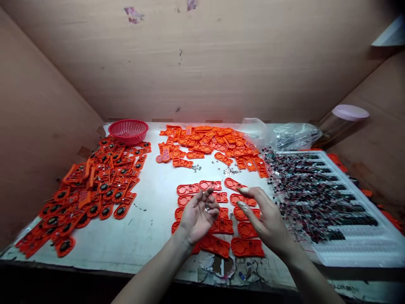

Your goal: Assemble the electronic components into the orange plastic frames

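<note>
My left hand (200, 214) is turned palm up and cupped, with a few small shiny metal pieces (207, 207) in it. It is above rows of orange plastic casing halves (218, 245) laid out on the white tabletop. To the right, my right hand (264, 217) has its thumb and index finger apart. Its index fingertip is at the end of the top casing in the right column (232, 183); whether they touch I cannot tell. Its other fingers are partly hidden. Beyond the hands lie small loose metal pieces (230, 171).
Orange casings (209, 139) are heaped at the back. Casings with round dark parts (104, 185) are piled left, by a red basket (128, 131). On the right, a white foam tray (363, 249) bears wired circuit boards (329, 198); a plastic bag (297, 135) and clear jar (343, 120) stand behind.
</note>
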`<state>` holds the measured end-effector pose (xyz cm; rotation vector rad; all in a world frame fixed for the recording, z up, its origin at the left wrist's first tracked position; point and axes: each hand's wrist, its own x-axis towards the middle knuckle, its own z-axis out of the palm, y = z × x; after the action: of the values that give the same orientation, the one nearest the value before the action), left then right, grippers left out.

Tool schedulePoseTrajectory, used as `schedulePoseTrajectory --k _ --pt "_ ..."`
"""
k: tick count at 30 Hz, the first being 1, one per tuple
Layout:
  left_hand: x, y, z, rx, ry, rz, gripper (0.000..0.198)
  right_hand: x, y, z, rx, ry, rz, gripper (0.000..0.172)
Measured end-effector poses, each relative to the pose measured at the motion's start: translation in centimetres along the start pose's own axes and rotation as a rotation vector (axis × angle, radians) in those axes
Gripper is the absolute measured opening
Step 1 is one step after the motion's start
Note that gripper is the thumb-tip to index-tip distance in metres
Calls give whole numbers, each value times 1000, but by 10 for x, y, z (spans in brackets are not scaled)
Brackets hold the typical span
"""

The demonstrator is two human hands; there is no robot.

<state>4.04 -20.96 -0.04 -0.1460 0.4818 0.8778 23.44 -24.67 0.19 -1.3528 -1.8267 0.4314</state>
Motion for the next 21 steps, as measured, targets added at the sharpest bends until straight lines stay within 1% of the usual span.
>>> schedulePoseTrajectory --k 3,5,7,10,12,14,16,18,19,21 --pt "-13 -15 -7 -87 -21 -49 37 -11 -24 -5 68 81 -5 21" --pt "-18 -21 -12 -135 -13 -69 40 -19 -30 -5 73 144 6 22" --pt "-20 -26 -17 -158 -25 -76 42 -28 -28 -4 89 195 43 23" --pt "-19 -29 -23 -138 -62 -81 43 -37 -20 -4 114 238 121 21" --pt "-20 -28 -25 -97 -108 -42 45 -41 -16 -4 118 249 159 20" --pt "-24 -22 -26 -52 -167 41 46 -42 -15 -2 129 206 175 18" --pt "-30 -13 -26 -27 -191 133 47 -43 -16 5 139 78 171 15" --pt "-36 -2 -26 -28 -166 212 46 -43 -17 18 122 -67 144 13" --pt "-38 2 -27 -31 -144 242 46 -43 -18 26 100 -119 126 13" --pt "-41 7 -30 -25 -92 272 44 -43 -17 42 35 -165 90 13"
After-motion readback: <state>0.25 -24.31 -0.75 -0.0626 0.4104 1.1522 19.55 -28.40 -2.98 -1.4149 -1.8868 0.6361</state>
